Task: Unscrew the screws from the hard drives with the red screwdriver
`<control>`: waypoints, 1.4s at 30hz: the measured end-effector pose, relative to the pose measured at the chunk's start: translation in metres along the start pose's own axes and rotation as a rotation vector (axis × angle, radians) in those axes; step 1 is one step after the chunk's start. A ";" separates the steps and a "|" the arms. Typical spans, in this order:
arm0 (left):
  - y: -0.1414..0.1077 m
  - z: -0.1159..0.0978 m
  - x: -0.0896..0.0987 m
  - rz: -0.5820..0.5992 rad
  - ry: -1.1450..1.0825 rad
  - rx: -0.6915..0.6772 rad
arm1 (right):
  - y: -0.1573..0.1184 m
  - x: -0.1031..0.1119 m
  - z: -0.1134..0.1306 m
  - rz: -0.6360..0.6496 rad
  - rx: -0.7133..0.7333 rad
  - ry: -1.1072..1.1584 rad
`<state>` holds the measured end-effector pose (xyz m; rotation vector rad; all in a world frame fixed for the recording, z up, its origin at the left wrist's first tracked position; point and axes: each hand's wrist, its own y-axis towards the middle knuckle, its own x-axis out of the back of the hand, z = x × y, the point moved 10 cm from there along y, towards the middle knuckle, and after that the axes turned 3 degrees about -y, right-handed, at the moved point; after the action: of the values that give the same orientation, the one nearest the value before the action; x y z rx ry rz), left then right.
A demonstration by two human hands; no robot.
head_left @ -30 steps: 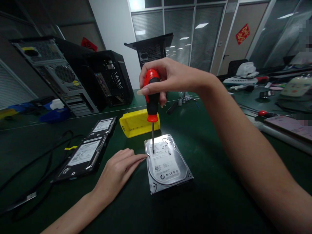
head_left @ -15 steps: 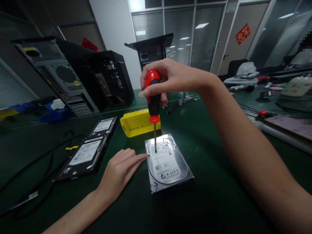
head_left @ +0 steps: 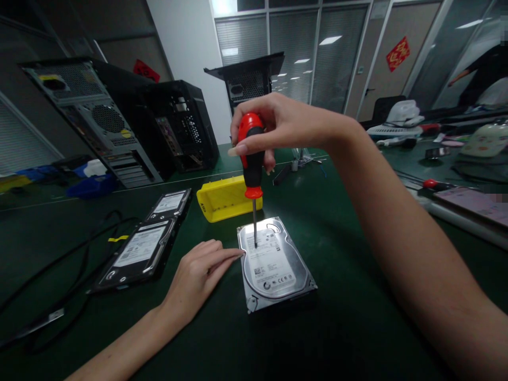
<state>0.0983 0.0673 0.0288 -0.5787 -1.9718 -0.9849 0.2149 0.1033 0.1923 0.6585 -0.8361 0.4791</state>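
A silver hard drive (head_left: 273, 267) with a white label lies flat on the green table. My right hand (head_left: 273, 127) is closed around the red and black handle of a screwdriver (head_left: 253, 169), held upright over the drive. Its metal tip meets the upper part of the label. From the left, my left hand (head_left: 202, 272) presses thumb and index fingertips together at the drive's left edge, with the other fingers curled. Just behind the drive stands a yellow bin (head_left: 226, 203) with small dark bits inside.
Two more hard drives (head_left: 138, 246) lie to the left, beside black cables (head_left: 71, 286). Computer cases (head_left: 115, 121) stand at the back left. Another screwdriver (head_left: 434, 184) and assorted items lie on the right. A person in dark clothing (head_left: 484, 71) is at the far right.
Both hands, the screwdriver and the drive keep almost the same positions; the whole view has shifted slightly. At the far right, a person's outstretched arm now shows.
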 end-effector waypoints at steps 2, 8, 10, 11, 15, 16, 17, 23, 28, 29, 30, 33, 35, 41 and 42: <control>0.000 0.001 0.000 -0.005 -0.006 0.002 | 0.001 0.000 0.002 -0.002 0.032 -0.003; 0.000 0.005 -0.003 0.024 -0.055 0.059 | 0.001 -0.001 0.001 0.018 0.037 -0.013; 0.000 0.007 -0.004 0.042 -0.077 0.083 | 0.001 -0.001 0.003 0.018 0.044 -0.026; 0.001 0.007 -0.003 0.046 -0.084 0.088 | 0.001 -0.001 0.004 0.019 0.049 -0.031; 0.000 0.007 -0.002 0.046 -0.095 0.075 | 0.001 -0.002 0.003 0.020 0.052 -0.047; -0.001 0.006 -0.003 0.049 -0.096 0.068 | 0.002 -0.002 0.002 0.022 0.052 -0.048; -0.001 0.006 -0.003 0.052 -0.097 0.062 | 0.002 -0.002 0.002 0.020 0.054 -0.046; -0.001 0.008 -0.003 0.052 -0.094 0.076 | 0.001 -0.001 0.004 0.006 0.077 -0.017; -0.002 0.017 -0.002 0.067 -0.075 0.155 | 0.003 0.001 0.008 -0.026 0.117 0.034; -0.002 0.019 -0.001 0.063 -0.067 0.169 | 0.004 0.001 0.009 -0.033 0.130 0.049; -0.003 0.021 0.001 0.055 -0.060 0.184 | 0.004 0.001 0.010 -0.040 0.141 0.062; -0.004 0.025 0.002 0.032 -0.054 0.218 | 0.007 0.000 0.012 -0.059 0.170 0.095; -0.004 0.026 0.000 0.038 -0.059 0.229 | 0.009 -0.002 0.013 -0.061 0.184 0.102; -0.003 0.028 -0.003 0.041 -0.066 0.250 | 0.012 -0.009 0.012 -0.039 0.185 0.038; -0.003 0.028 -0.002 0.036 -0.073 0.252 | 0.013 -0.010 0.012 -0.032 0.180 0.029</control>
<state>0.0841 0.0880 0.0162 -0.5123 -2.1024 -0.6876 0.1948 0.1028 0.1943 0.8280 -0.7592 0.5378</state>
